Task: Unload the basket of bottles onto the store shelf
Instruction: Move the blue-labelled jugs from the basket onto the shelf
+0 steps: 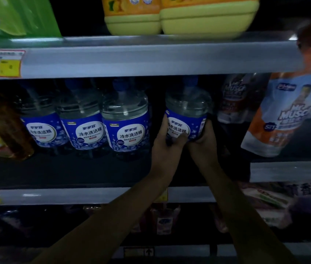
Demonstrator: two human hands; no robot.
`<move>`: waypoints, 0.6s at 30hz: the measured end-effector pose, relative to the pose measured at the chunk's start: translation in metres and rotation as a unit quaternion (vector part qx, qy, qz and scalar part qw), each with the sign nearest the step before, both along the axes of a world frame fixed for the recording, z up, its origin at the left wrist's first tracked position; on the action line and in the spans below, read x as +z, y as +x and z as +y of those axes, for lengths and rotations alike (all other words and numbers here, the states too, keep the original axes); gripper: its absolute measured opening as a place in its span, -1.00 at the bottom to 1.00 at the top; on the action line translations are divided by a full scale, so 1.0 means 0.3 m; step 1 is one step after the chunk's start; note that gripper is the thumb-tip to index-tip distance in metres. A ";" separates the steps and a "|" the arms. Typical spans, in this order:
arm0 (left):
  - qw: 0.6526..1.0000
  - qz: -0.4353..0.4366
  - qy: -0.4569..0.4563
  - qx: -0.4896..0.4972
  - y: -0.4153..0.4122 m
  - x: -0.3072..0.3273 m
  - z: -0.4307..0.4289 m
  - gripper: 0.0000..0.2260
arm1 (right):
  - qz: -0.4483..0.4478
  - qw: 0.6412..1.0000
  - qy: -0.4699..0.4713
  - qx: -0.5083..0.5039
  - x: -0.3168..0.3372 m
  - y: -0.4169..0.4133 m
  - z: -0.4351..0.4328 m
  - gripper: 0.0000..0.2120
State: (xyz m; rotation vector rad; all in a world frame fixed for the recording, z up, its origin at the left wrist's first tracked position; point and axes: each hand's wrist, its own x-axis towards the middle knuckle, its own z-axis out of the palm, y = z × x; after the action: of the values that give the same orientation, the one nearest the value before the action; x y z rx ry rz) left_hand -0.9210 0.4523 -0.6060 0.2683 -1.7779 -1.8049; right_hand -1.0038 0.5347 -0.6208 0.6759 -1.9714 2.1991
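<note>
A person's left hand (167, 139) and right hand (207, 138) wrap around a blue-labelled bottle (188, 111) at the middle shelf (65, 168), just right of three matching bottles (126, 119).

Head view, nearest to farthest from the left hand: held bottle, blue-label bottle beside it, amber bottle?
1. Held bottle, gripped by the left hand.
2. Blue-label bottle, just to its left.
3. Amber bottle, far left on the shelf.
</note>
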 end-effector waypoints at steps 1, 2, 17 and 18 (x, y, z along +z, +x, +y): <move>1.000 0.002 0.012 0.002 -0.012 -0.001 -0.003 -0.36 | 0.000 1.000 0.005 -0.002 -0.003 -0.014 -0.009 -0.26; 1.000 0.001 0.023 0.005 -0.026 -0.002 -0.006 -0.36 | 0.001 1.000 0.010 -0.004 -0.003 -0.026 -0.017 -0.26; 0.998 0.010 0.033 0.043 -0.106 0.019 -0.048 -0.46 | -0.014 0.997 0.072 0.028 -0.012 -0.160 -0.095 -0.44; 0.999 0.009 0.032 0.043 -0.105 0.020 -0.049 -0.45 | -0.016 0.997 0.074 0.033 -0.012 -0.161 -0.094 -0.42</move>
State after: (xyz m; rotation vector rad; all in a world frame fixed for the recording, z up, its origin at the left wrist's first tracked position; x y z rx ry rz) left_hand -0.9526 0.4376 -0.5999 0.3469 -1.6713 -1.8003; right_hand -1.0520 0.5066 -0.6243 0.7404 -2.1757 2.1281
